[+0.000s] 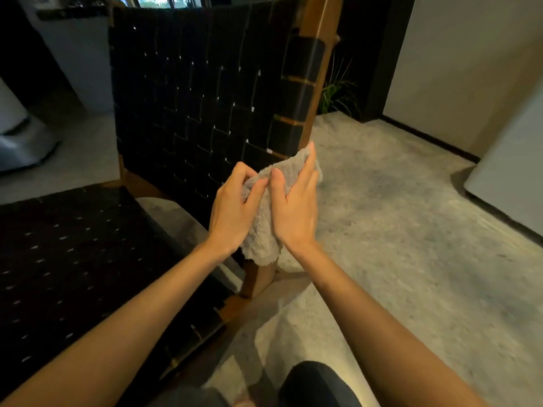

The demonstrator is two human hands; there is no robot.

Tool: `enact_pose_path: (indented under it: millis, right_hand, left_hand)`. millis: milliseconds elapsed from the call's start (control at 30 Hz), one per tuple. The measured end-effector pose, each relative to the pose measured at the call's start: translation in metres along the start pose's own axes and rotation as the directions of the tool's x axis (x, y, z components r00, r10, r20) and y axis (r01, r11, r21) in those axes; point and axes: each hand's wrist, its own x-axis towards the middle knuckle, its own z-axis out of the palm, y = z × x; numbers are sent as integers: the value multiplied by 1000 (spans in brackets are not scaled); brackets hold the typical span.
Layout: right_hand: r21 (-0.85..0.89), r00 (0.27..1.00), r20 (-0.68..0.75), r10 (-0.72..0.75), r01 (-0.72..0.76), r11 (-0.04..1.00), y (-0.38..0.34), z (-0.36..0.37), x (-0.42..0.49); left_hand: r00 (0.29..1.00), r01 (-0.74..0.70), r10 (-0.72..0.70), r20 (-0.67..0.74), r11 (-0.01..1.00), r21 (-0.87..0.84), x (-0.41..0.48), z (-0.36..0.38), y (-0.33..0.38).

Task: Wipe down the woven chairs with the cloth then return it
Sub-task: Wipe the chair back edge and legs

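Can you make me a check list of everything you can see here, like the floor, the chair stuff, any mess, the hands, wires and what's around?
Surface: grey speckled floor, bare where seen.
Job's things: black woven chair back on a wooden frame; woven seat; grey fluffy cloth by the frame post.
Clutter: nothing seen.
Grips: left hand and right hand both hold the cloth.
Cables: nothing seen.
Surroundings: green plant, pale wall, white object at left.
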Motion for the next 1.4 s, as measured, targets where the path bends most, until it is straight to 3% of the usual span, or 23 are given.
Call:
enact_pose_path:
  millis: [333,533,667,833,900,1000,1067,1133,1267,1333,1400]
  right_hand:
    - [-70,977,158,143,-134,989,51,24,-97]
    - [-192,864,426,268,-203,960,67,14,-133]
    - [-306,814,472,339,-209,929,68,13,-146]
    - [-351,676,549,490,-346,870,65,7,-147]
    - [-335,696,554,458,-317,887,55,-1,-154]
    - [-72,844,481,235,-230,971,30,-10,-169]
    - [-16,885,458,81,-83,996,17,-10,-175]
    - [-65,853,521,-46,94,993,13,-3,-173]
    - [-294,647,759,-75,443,847,27,10,-168]
    - [-283,606,793,-59,453,845,32,12,-169]
    - [-203,602,795,-70,373,905,34,13,-168]
  left_hand:
    - [947,123,-144,289,988,89,-85,-9,-62]
    - [818,230,-327,472,940,253,-114,-21,-86]
    - [773,349,-478,416,869,351,-124,-26,-89]
    - [708,497,-604,366,794,349,-125,-35,-78]
    - [696,513,-612,375,790,336,-128,-44,-73]
    - [729,528,-592,344,806,267,-133,-63,-65]
    - [768,526,-573,286,819,228,-136,-80,-63]
    - [799,509,-561,216,822,255,-140,-98,-64]
    - [788,483,-574,224,802,352,-161,-112,-68]
    - [789,456,-561,250,808,373,-172,-108,-69]
    - [796,460,-556,238,812,358,-176,-107,-70]
